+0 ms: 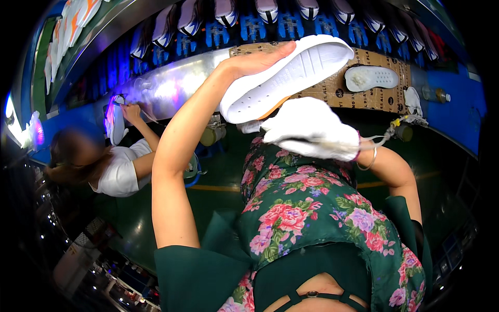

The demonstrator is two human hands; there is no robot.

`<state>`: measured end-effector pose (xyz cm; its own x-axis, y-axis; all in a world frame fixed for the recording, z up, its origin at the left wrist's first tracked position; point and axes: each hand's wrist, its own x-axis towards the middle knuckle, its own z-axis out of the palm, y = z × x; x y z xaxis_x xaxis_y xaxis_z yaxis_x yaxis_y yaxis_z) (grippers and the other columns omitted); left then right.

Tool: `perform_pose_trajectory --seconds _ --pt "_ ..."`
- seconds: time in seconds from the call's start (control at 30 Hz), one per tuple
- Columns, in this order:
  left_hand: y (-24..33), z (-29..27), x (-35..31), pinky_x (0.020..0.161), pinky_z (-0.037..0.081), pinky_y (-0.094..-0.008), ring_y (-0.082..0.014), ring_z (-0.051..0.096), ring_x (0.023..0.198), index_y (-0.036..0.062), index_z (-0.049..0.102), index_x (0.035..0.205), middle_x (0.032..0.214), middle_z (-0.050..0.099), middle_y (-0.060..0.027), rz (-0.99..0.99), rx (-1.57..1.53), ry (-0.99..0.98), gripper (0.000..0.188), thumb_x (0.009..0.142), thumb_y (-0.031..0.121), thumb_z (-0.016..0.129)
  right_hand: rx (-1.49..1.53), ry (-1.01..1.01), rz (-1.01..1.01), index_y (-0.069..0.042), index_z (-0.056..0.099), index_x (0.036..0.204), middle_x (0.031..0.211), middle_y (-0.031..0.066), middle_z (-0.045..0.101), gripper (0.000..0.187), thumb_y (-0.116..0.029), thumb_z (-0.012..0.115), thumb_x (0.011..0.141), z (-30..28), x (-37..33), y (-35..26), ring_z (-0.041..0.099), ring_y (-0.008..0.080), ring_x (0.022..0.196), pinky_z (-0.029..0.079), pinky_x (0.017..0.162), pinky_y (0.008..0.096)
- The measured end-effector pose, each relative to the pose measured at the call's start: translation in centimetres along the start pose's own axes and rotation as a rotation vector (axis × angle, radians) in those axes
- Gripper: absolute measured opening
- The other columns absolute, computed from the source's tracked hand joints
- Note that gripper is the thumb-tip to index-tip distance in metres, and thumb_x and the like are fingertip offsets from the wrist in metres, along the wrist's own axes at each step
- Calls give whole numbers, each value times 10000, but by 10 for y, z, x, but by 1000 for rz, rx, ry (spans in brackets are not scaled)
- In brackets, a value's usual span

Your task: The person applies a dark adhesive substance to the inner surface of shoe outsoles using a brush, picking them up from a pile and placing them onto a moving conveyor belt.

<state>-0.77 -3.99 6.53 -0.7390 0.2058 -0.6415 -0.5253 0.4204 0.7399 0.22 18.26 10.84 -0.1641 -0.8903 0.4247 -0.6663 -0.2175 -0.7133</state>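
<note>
My left hand [260, 60] is bare and grips a white shoe sole [296, 75] by its far edge, thumb and fingers closed round it. The sole is tilted above the bench, its hollow, ribbed inside facing me. My right hand [314, 132] wears a loose white cloth glove and is close below the sole's near edge. Its fingers are bent inward, and the glove hides whatever may be in them. An orange-brown strip [274, 107] shows between the sole and the glove; what it belongs to cannot be made out. Another white sole [382, 78] lies on cardboard, a fluffy white wad [358, 79] on its heel.
A cardboard sheet [332, 96] covers part of the metal bench [200, 65]. Dark shoes [226, 13] line up on blue holders [253, 27] behind it. Right stands a clear bottle [435, 94] near a white cloth [413, 101]. At left a co-worker [122, 169] holds a shoe [115, 122].
</note>
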Motion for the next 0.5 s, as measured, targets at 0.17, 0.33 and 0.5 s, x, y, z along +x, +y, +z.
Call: perform_pose_trajectory --seconds 0.17,0.33,0.5 --pt "5 -7 0 1123 372 -459 -367 413 1410 96 472 1492 1518 434 -235 7 33 -74 1074 822 917 294 -44 -10 70 -175 751 997 969 44 727 225 -112 774 783 -11 4 0 680 274 849 534 769 375" --pt "-18 -21 14 1071 420 -383 -321 547 1297 67 609 1371 1396 576 -209 -60 -121 -48 1014 861 884 291 -82 -15 101 -157 746 990 943 58 724 251 -81 771 752 -21 8 8 675 286 804 534 711 382" --pt "-27 0 12 1159 304 -317 -206 390 1391 50 349 1548 1539 432 -80 309 -800 -11 885 988 726 233 393 244 487 -15 769 931 934 110 757 142 -31 789 791 -29 2 -4 713 204 829 556 773 319"
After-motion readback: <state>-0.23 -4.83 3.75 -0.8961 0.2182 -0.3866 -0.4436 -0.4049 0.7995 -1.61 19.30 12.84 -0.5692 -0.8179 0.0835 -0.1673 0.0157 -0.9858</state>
